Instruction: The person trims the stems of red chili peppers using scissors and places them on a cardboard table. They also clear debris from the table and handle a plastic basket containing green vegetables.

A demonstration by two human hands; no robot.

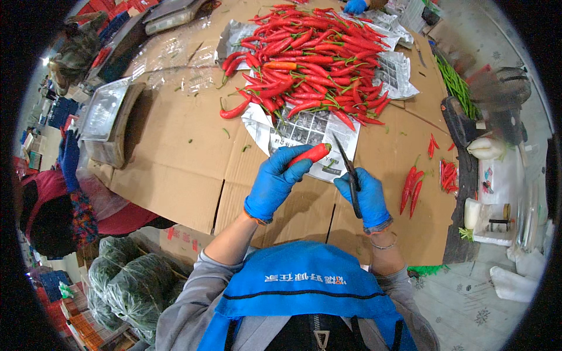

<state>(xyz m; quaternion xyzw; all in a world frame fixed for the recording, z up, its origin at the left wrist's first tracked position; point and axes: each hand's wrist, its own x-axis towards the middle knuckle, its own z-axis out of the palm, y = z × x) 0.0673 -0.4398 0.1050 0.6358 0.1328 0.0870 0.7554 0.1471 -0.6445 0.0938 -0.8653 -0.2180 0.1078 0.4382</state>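
In my blue-gloved left hand [279, 177] is a red chili pepper [311, 154], its green stem end pointing right, towards the tool. My right hand [369, 195], gloved in blue too, grips dark-handled scissors [352, 180]. Their pointed blades reach up and left, close to the pepper's stem end but apart from it. A green stem piece [329, 164] shows between the hands, over printed newspaper [307, 131]. Beyond my hands a large heap of red chili peppers [316, 61] covers the newspaper. Two peppers [411, 186] lie on the cardboard right of my right hand.
Flattened cardboard [184, 145] covers the table. Clear plastic trays [105, 109] stand at left. A bag of small chilies [448, 176], green beans [456, 85] and a white radish [472, 213] are at right. Another person's gloved hand [355, 6] touches the heap's far side; more people are at left.
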